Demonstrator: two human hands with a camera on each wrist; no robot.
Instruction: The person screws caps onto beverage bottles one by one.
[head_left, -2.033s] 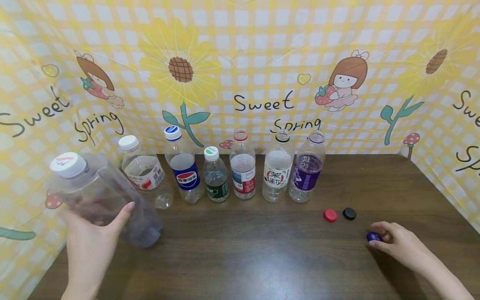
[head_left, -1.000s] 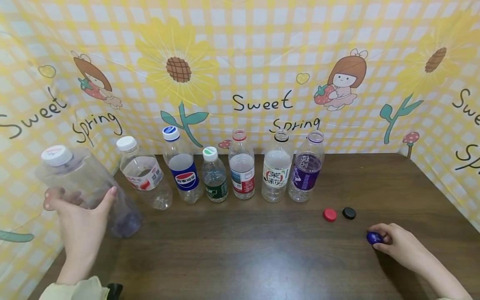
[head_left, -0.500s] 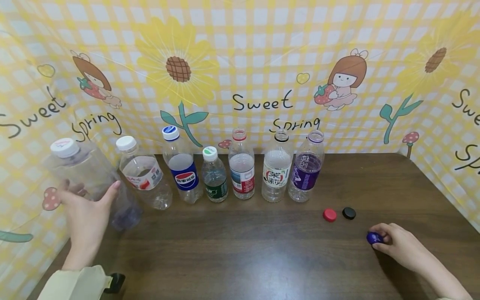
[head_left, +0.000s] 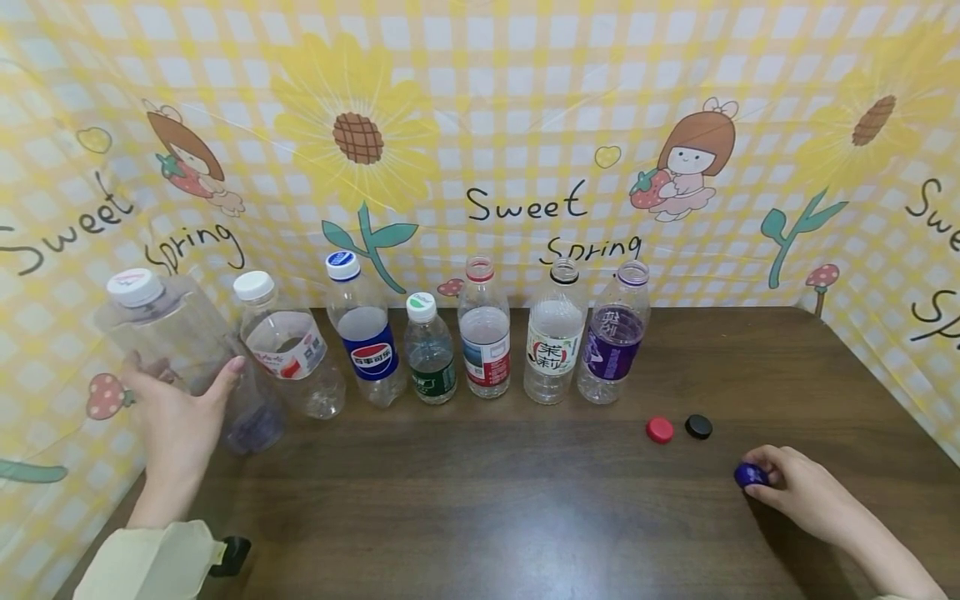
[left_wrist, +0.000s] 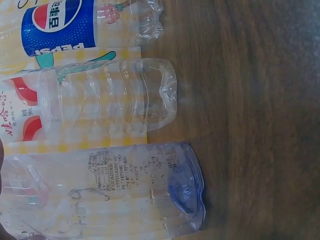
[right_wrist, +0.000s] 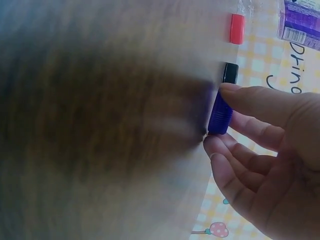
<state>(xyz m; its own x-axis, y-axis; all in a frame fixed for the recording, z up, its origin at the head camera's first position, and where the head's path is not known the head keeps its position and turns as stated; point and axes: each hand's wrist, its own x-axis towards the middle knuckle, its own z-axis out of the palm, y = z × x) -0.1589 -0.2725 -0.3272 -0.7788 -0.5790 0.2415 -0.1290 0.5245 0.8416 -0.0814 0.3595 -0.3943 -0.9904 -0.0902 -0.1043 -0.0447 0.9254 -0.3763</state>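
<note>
At the left end of the bottle row, my left hand (head_left: pixel 176 421) grips a large clear plastic bottle (head_left: pixel 191 329) with a white cap (head_left: pixel 135 287). The thumb lies on its near side and the fingers pass behind it. In the left wrist view the bluish bottle base (left_wrist: pixel 187 192) is close to the tabletop; whether it touches, I cannot tell. On the right, my right hand (head_left: pixel 806 492) pinches a dark blue bottle cap (head_left: pixel 751 475) at the table surface. The right wrist view shows the ribbed blue cap (right_wrist: pixel 220 115) standing between thumb and fingers.
Beside the large bottle stand a white-capped bottle (head_left: pixel 288 350), a Pepsi bottle (head_left: pixel 372 354) and a small green-labelled bottle (head_left: pixel 433 375). Uncapped are the red-labelled (head_left: pixel 486 354), jasmine-labelled (head_left: pixel 552 358) and purple-labelled (head_left: pixel 611 346) bottles. Red (head_left: pixel 660 430) and black (head_left: pixel 698 427) caps lie on the wooden table (head_left: pixel 487 492).
My left hand has carried the large bottle left and back, into line beside the white-capped bottle. My right hand has stayed on the blue cap.
</note>
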